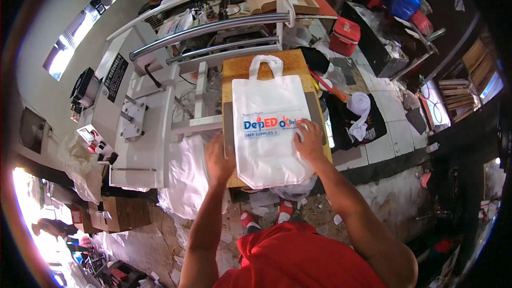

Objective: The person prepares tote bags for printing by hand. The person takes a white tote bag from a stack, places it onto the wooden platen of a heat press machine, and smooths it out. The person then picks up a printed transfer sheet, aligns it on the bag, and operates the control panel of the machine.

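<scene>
While the person's right hand (310, 141) rested with spread, bent fingers on the printed white bag (269, 157), grasping nothing, the left hand (219, 159) hung loosely open beside the bag's left edge. The bag lay flat, handle far, on a wooden board (292, 61), between white sheeting (186, 173) on the left and a black bag (373, 128) on the right.

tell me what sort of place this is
Probably a small printing workshop: a printed white bag lies over a yellow-brown board, beside a large white machine with shiny metal bars.
</scene>
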